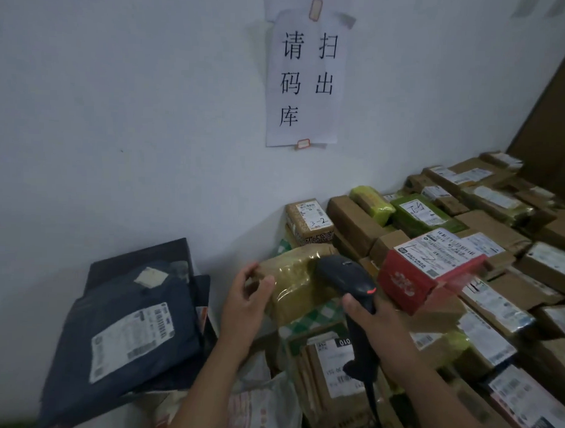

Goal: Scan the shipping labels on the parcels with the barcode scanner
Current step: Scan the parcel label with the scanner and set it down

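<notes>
Head view, left hand gripping glossy tape-wrapped parcel

Parcels packed tight rightward (wall behind); air above free

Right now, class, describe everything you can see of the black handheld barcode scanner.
The black handheld barcode scanner looks like plastic, pistol-shaped, with a rounded head and a small red mark on its side. The right hand grips its handle; a dark cable runs down from the base out of view. Its head is tilted forward over the tan tape-wrapped parcel, which the left hand holds. Whether it touches that parcel cannot be told.
</notes>
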A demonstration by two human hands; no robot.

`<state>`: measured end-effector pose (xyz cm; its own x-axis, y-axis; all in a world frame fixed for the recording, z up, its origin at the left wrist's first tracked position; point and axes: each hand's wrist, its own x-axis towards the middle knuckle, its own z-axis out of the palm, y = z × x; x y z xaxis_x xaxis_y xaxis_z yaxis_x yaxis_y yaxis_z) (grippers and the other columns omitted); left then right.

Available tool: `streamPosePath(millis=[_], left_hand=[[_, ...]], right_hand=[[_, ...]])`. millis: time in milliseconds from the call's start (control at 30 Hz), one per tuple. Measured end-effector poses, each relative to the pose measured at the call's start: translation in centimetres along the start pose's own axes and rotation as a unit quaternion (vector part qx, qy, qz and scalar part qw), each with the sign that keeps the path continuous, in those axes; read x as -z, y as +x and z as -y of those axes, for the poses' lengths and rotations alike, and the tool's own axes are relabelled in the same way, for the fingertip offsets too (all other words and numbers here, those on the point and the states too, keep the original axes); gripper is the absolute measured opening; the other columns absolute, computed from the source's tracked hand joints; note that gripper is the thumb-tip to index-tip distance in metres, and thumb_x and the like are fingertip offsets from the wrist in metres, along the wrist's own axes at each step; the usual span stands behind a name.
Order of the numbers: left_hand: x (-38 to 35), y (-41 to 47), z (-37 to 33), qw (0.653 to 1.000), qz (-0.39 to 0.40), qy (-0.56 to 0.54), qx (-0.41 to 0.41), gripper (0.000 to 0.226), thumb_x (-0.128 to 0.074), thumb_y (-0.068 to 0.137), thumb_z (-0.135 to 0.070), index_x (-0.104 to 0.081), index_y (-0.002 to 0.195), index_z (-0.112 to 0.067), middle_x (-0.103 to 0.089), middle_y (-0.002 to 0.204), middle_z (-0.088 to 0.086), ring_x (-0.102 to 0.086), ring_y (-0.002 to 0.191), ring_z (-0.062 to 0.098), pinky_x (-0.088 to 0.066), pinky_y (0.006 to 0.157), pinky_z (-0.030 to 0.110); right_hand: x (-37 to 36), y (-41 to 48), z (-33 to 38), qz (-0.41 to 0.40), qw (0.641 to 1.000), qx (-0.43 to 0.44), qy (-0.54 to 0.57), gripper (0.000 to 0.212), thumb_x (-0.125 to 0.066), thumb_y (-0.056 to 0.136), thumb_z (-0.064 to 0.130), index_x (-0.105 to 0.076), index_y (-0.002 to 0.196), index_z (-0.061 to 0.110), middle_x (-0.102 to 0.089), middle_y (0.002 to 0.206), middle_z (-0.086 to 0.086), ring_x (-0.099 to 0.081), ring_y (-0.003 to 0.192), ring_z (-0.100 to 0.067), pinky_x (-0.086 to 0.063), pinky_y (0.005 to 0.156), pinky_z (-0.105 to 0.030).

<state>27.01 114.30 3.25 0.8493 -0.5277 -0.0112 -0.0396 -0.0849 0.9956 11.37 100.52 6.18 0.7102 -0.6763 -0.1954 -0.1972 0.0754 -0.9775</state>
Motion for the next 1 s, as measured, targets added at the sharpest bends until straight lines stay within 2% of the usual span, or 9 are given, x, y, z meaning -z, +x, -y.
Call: streamPosePath(millis=[67, 133, 200, 400, 533, 600, 733, 867, 1000], left_hand=[[0.5, -1.0, 0.1, 0.997, 0.053, 0.056, -0.017, 0.085, -0.074, 0.081, -0.041, -0.026, 0.151, -0.033, -0.024, 0.158, -0.006, -0.044, 0.129, 0.013, -0.05, 0.082, 0.011], [1.2, -1.8, 0.4, 0.986, 0.116, 0.116, -0.018, 0.13, -0.083, 0.059, -0.056, 0.003, 0.155, -0.043, 0.003, 0.159, -0.025, -0.019, 0.146, 0.012, -0.039, 0.11, 0.033], [1.6, -2.5, 0.3, 0.977, 0.148, 0.152, -0.022, 0.142, -0.09, 0.051, -0.052, 0.013, 0.15, -0.05, 0.004, 0.156, -0.031, -0.015, 0.146, 0.011, -0.032, 0.117, 0.045], [2.3, -2.3, -0.1, 0.994, 0.04, 0.096, 0.02, 0.078, -0.08, 0.078, -0.039, -0.036, 0.143, -0.037, -0.057, 0.131, -0.006, -0.061, 0.106, 0.006, -0.057, 0.075, 0.021], [2.4, -2.4, -0.1, 0.992, 0.078, 0.059, 0.074, 0.055, -0.072, 0.088, -0.023, -0.041, 0.131, -0.04, -0.062, 0.113, -0.012, -0.062, 0.095, 0.001, -0.051, 0.059, 0.011], [2.7, -2.5, 0.2, 0.988, 0.115, 0.041, 0.09, 0.064, -0.076, 0.084, -0.019, -0.037, 0.126, -0.048, -0.059, 0.115, -0.016, -0.058, 0.1, 0.001, -0.052, 0.062, 0.013], [2.4, -2.3, 1.0, 0.994, 0.058, 0.005, 0.094, 0.069, -0.076, 0.083, -0.02, -0.039, 0.14, -0.035, -0.058, 0.127, -0.006, -0.057, 0.11, 0.01, -0.054, 0.081, 0.027], [2.2, -1.6, 1.2, 0.99, -0.018, -0.071, 0.123, 0.058, -0.073, 0.085, -0.022, -0.048, 0.138, -0.02, -0.064, 0.126, 0.005, -0.064, 0.11, 0.021, -0.055, 0.095, 0.044], [2.9, -0.7, 1.0, 0.99, -0.088, -0.046, 0.096, 0.078, -0.08, 0.074, -0.035, -0.045, 0.142, -0.024, -0.059, 0.129, 0.001, -0.058, 0.115, 0.022, -0.05, 0.1, 0.049]], right_hand=[[-0.2, -0.2, 0.2, -0.008, 1.0, 0.01, -0.001, 0.005, -0.063, 0.091, 0.024, -0.058, 0.092, 0.027, -0.066, 0.091, -0.008, -0.064, 0.073, -0.015, -0.048, 0.051, -0.016], [-0.4, -0.3, 0.5, -0.014, 1.0, 0.025, -0.007, 0.005, -0.063, 0.091, 0.027, -0.059, 0.095, 0.025, -0.066, 0.093, -0.01, -0.063, 0.073, -0.017, -0.047, 0.048, -0.014], [-0.6, -0.3, 0.6, -0.014, 0.999, 0.031, -0.011, 0.011, -0.063, 0.091, 0.03, -0.062, 0.096, 0.02, -0.067, 0.092, -0.011, -0.063, 0.074, -0.019, -0.048, 0.053, -0.019], [-1.0, -0.3, 0.7, 0.022, 0.999, 0.029, 0.002, 0.007, -0.067, 0.089, 0.027, -0.067, 0.087, 0.02, -0.074, 0.088, -0.008, -0.071, 0.084, -0.023, -0.056, 0.08, -0.036], [-1.0, -0.3, 0.8, 0.021, 0.999, 0.03, -0.027, 0.009, -0.069, 0.086, 0.032, -0.068, 0.086, 0.023, -0.074, 0.09, -0.009, -0.071, 0.088, -0.027, -0.055, 0.085, -0.041], [-0.8, -0.3, 0.7, 0.014, 0.999, 0.031, -0.007, 0.009, -0.071, 0.085, 0.031, -0.069, 0.086, 0.022, -0.074, 0.092, -0.013, -0.07, 0.092, -0.035, -0.055, 0.09, -0.048], [-0.2, -0.3, 1.0, 0.013, 0.999, 0.036, 0.006, 0.005, -0.066, 0.091, 0.023, -0.064, 0.087, 0.021, -0.072, 0.08, 0.0, -0.069, 0.064, -0.002, -0.051, 0.056, -0.012], [0.5, -0.9, 0.9, 0.037, 0.998, 0.032, -0.034, 0.014, -0.066, 0.091, 0.025, -0.063, 0.088, 0.012, -0.07, 0.068, -0.013, -0.063, 0.052, -0.019, -0.052, 0.056, -0.03], [1.8, -1.1, 0.6, 0.071, 0.993, 0.025, -0.086, 0.022, -0.065, 0.091, 0.026, -0.06, 0.083, 0.007, -0.06, 0.054, -0.013, -0.052, 0.041, -0.019, -0.046, 0.046, -0.026]])
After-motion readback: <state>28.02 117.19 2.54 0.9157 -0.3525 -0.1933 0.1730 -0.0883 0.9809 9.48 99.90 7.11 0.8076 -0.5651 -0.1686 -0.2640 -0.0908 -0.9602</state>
